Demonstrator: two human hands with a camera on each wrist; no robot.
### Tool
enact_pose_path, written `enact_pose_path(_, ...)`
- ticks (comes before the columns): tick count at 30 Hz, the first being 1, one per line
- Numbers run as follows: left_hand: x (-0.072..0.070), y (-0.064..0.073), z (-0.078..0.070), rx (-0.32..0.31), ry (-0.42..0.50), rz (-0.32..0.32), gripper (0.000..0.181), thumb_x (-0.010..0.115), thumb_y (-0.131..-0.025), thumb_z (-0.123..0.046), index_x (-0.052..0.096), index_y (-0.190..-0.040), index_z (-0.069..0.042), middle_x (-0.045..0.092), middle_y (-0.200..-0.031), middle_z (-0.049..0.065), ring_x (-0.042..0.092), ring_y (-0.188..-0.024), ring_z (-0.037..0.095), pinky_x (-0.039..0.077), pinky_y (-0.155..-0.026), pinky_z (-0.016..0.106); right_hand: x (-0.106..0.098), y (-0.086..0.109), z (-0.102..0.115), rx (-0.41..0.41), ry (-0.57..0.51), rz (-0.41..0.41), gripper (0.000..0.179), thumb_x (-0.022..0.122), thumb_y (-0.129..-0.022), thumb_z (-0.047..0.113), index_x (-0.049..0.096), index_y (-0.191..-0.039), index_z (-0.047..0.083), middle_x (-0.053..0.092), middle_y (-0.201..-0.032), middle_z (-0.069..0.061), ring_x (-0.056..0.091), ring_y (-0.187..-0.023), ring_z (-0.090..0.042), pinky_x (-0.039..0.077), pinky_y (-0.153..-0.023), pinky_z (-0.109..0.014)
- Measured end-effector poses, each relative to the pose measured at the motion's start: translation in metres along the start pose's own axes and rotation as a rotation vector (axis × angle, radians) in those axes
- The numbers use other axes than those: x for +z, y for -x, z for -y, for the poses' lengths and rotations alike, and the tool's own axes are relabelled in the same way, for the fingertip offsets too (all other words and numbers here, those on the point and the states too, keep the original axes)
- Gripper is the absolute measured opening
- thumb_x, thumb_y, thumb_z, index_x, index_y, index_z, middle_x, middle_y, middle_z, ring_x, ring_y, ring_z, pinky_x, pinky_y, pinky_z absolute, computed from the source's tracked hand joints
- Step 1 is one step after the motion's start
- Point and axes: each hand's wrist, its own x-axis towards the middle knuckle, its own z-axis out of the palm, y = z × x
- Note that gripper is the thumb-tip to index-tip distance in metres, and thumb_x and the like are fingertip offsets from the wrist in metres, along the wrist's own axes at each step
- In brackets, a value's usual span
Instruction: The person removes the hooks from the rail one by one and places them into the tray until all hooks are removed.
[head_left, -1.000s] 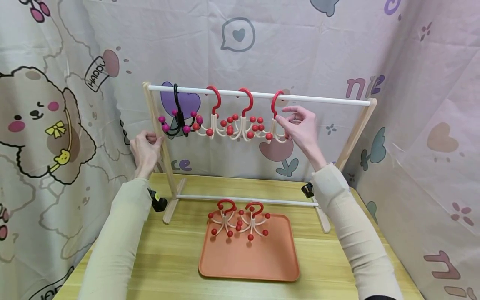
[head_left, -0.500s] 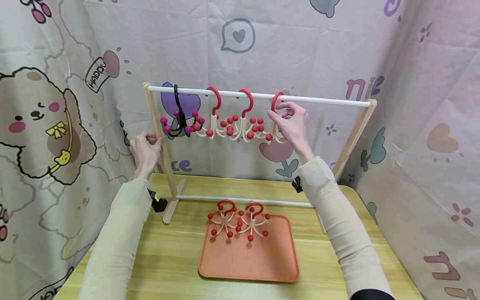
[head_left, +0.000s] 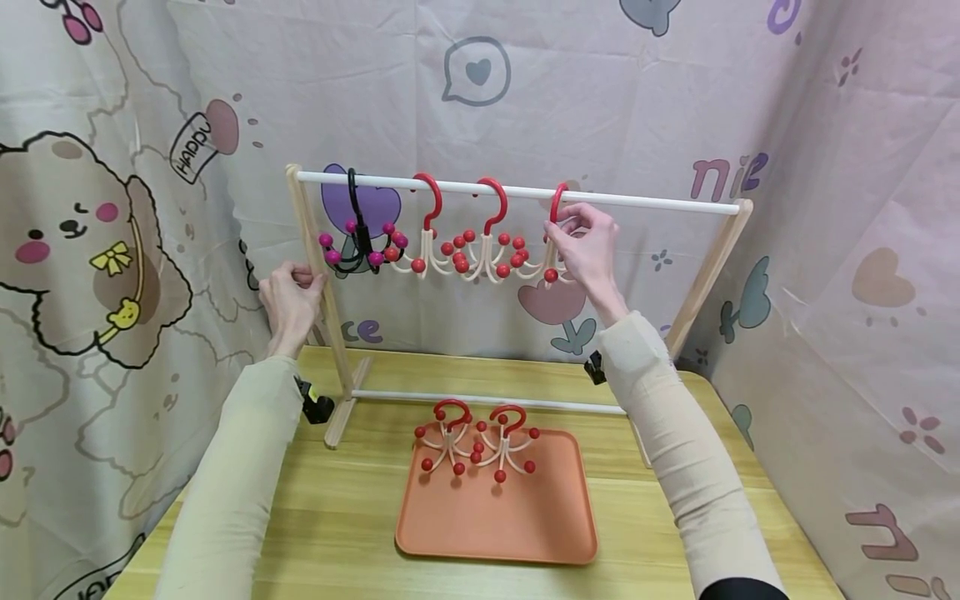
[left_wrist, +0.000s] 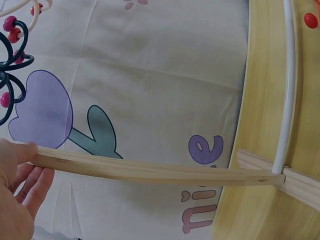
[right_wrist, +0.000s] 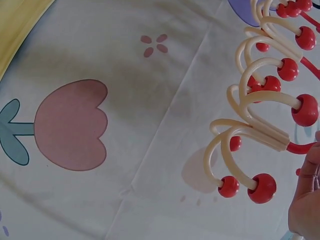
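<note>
My left hand [head_left: 291, 304] pinches the left wooden post [left_wrist: 125, 169] of a small rack between thumb and fingers. The rack's white top rod [head_left: 645, 199] carries a black hook hanger [head_left: 361, 237] with magenta balls, then red-and-cream hangers with red balls: one at left [head_left: 427, 242], another in the middle [head_left: 489, 237]. The rightmost red-and-cream hanger [head_left: 557, 208] also hooks over the rod. My right hand [head_left: 590, 250] pinches it just below its red hook and hides part of its arms. In the right wrist view, only part of this hand [right_wrist: 306, 205] shows at the edge.
Two more red-and-cream hangers, one at left [head_left: 450, 442] and one at right [head_left: 506, 446], lie at the far end of an orange tray [head_left: 495, 525] on the wooden table [head_left: 337, 517]. The rack's lower white rod [head_left: 487, 401] runs behind the tray. Printed curtains surround the table.
My right hand has shifted left and closer to the rightmost hanger, now gripping around its neck. That hanger has turned slightly on the rod. The left hand stays on the post.
</note>
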Motion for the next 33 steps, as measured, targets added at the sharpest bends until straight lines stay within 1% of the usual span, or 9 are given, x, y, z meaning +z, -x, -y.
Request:
enact_pose_path(5,0.001,-0.001,0.000,-0.004,-0.003,-0.010,0.027,0.068,-0.095,-0.018,0.068,-0.111,0.004,0.072,-0.108,0.028,0.060,-0.105,0.035,0.040,-0.099,0.043,-0.003,-0.001,-0.001,0.015,-0.018,-0.011,0.022,0.072,-0.089,0.005,0.068,-0.105,-0.009,0.055,-0.070,0.006,0.051,-0.048,0.002,0.044,-0.044,-0.011)
enact_pose_path(10,0.001,0.000,0.001,0.004,0.001,-0.005,0.027,0.068,-0.096,-0.018,0.069,-0.111,0.005,0.073,-0.107,0.027,0.060,-0.107,0.038,0.040,-0.100,0.044,-0.007,-0.002,-0.005,0.049,-0.046,-0.025,0.023,0.070,-0.089,0.000,0.064,-0.107,-0.014,0.055,-0.070,0.005,0.051,-0.044,-0.001,0.043,-0.042,-0.012)
enact_pose_path(13,0.001,0.000,0.001,0.005,0.006,0.005,0.028,0.067,-0.096,-0.018,0.068,-0.111,0.005,0.072,-0.107,0.027,0.059,-0.109,0.038,0.038,-0.102,0.045,-0.010,-0.001,-0.006,0.063,-0.071,-0.035,0.023,0.070,-0.090,0.002,0.064,-0.107,-0.012,0.056,-0.070,0.004,0.053,-0.043,-0.002,0.044,-0.041,-0.013)
enact_pose_path(18,0.000,-0.001,0.001,-0.009,0.006,0.015,0.028,0.067,-0.096,-0.019,0.068,-0.113,0.004,0.072,-0.109,0.026,0.055,-0.114,0.037,0.036,-0.105,0.046,-0.015,0.002,-0.005,0.053,-0.126,-0.048,0.024,0.072,-0.090,0.004,0.063,-0.107,-0.010,0.058,-0.072,0.005,0.055,-0.042,-0.005,0.045,-0.040,-0.016)
enact_pose_path(24,0.000,-0.001,0.002,-0.008,0.007,0.010,0.028,0.067,-0.096,-0.018,0.068,-0.112,0.004,0.072,-0.108,0.026,0.056,-0.112,0.037,0.037,-0.104,0.045,-0.019,0.005,-0.003,0.049,-0.186,-0.059,0.021,0.072,-0.090,0.007,0.063,-0.105,-0.004,0.063,-0.073,0.004,0.059,-0.044,-0.008,0.049,-0.041,-0.021)
enact_pose_path(30,0.002,-0.001,0.002,-0.002,0.009,-0.002,0.027,0.067,-0.096,-0.018,0.068,-0.111,0.004,0.071,-0.109,0.028,0.057,-0.109,0.035,0.037,-0.102,0.045,-0.024,0.008,-0.002,0.029,-0.196,-0.101,0.021,0.072,-0.091,0.010,0.063,-0.105,-0.003,0.063,-0.076,0.004,0.059,-0.045,-0.007,0.048,-0.042,-0.018)
enact_pose_path(33,0.002,-0.001,0.002,-0.001,0.012,-0.003,0.026,0.068,-0.095,-0.018,0.068,-0.111,0.004,0.072,-0.108,0.027,0.058,-0.109,0.036,0.037,-0.103,0.045,-0.025,0.008,-0.002,0.028,-0.201,-0.132,0.019,0.072,-0.091,0.010,0.064,-0.104,-0.002,0.065,-0.076,0.006,0.059,-0.047,-0.005,0.048,-0.044,-0.016)
